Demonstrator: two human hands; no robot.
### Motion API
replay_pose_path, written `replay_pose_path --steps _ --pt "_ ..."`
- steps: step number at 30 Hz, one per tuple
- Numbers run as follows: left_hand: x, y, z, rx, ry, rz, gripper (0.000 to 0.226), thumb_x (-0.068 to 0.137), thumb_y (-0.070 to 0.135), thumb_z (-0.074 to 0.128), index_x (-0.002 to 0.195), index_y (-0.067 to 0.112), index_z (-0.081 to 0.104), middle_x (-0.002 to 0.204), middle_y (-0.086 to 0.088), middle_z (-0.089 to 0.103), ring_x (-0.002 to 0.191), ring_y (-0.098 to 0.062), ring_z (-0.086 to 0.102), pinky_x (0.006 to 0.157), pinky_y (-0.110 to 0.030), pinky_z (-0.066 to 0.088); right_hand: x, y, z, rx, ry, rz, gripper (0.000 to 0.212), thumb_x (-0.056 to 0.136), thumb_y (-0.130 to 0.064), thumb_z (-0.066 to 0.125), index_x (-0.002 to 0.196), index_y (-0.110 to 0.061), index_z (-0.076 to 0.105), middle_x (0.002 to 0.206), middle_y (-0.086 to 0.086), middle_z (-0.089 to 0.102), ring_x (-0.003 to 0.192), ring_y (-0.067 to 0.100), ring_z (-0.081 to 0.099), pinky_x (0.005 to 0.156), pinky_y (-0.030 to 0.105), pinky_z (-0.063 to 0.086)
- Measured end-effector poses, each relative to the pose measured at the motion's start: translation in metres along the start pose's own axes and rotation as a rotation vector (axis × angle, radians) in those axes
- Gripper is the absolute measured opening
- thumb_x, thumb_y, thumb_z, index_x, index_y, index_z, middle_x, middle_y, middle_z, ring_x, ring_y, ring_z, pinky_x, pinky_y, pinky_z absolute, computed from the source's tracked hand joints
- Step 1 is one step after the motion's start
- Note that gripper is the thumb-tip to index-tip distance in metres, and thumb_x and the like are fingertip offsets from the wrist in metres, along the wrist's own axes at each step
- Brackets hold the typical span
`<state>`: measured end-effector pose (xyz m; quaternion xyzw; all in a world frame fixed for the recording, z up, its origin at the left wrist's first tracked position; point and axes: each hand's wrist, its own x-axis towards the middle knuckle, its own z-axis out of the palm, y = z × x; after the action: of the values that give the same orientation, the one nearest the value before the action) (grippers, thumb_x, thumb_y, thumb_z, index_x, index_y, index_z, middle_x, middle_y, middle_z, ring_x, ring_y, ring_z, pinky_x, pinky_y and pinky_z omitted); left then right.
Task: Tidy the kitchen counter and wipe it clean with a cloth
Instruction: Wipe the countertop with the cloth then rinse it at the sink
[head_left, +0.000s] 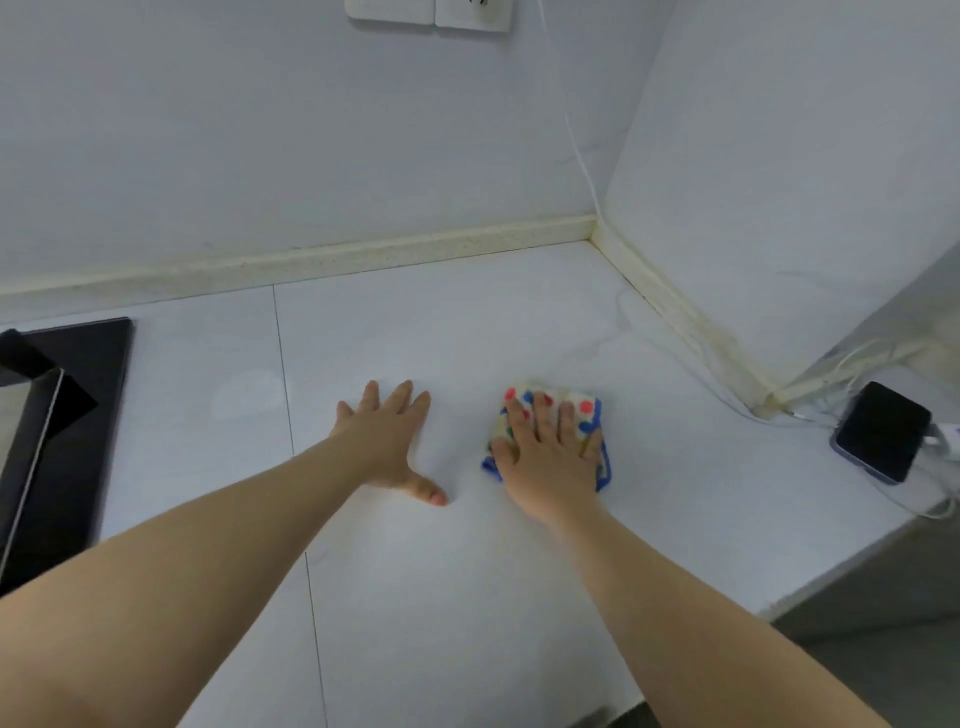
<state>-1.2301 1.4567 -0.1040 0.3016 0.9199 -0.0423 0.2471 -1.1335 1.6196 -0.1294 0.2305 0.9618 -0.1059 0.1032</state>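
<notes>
A small folded cloth (582, 410), cream with red, blue and green dots and a blue edge, lies on the white kitchen counter (467, 322) right of centre. My right hand (550, 447) presses flat on top of it with straight, spread fingers, covering most of it. My left hand (387, 441) rests flat on the bare counter just left of the cloth, fingers straight and thumb pointing toward the cloth.
A black hob (67, 431) sits at the counter's left edge. A dark phone (883, 431) lies on a white charger at the right end, with white cables (852, 364) along the wall corner. A wall socket (431, 13) is above. The counter's front right edge drops off.
</notes>
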Motion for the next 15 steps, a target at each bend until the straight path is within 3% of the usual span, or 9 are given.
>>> replay_pose_path --steps 3,9,11,15 --pt "-0.003 0.000 0.000 -0.001 0.002 -0.004 0.128 0.061 0.074 0.066 0.151 0.022 -0.010 0.159 0.001 -0.013 0.145 -0.034 -0.013 0.116 -0.055 0.008 -0.007 0.017 -0.002 -0.051 -0.001 -0.111 0.058 0.099 -0.047 0.025 0.149 -0.040 -0.002 0.160 -0.011 -0.007 0.148 0.019 -0.005 0.116 0.052 -0.003" --pt "-0.013 -0.002 0.006 -0.022 0.005 0.031 0.120 0.067 0.073 0.061 0.151 0.023 -0.009 0.159 0.001 -0.014 0.146 -0.030 -0.015 0.116 -0.054 0.003 -0.005 0.067 -0.013 0.083 0.018 0.292 0.055 0.099 -0.044 0.017 0.150 -0.037 -0.004 0.160 -0.007 -0.009 0.148 0.023 -0.007 0.116 0.055 -0.001" --pt "-0.013 -0.003 0.008 -0.026 0.010 0.039 0.119 0.068 0.073 0.060 0.151 0.023 -0.008 0.159 0.001 -0.014 0.146 -0.030 -0.016 0.116 -0.053 0.001 -0.009 0.037 -0.007 0.081 0.005 0.227 0.057 0.099 -0.043 0.018 0.150 -0.035 -0.007 0.160 -0.004 -0.011 0.147 0.026 -0.010 0.114 0.056 -0.005" --pt "-0.017 -0.005 0.007 -0.011 0.000 0.054 0.117 0.070 0.072 0.060 0.151 0.023 -0.008 0.159 0.002 -0.014 0.146 -0.029 -0.015 0.117 -0.052 0.002 -0.015 -0.018 0.011 -0.008 -0.011 -0.083 0.059 0.098 -0.048 0.022 0.149 -0.038 -0.005 0.159 -0.007 -0.012 0.147 0.025 -0.013 0.114 0.053 -0.009"
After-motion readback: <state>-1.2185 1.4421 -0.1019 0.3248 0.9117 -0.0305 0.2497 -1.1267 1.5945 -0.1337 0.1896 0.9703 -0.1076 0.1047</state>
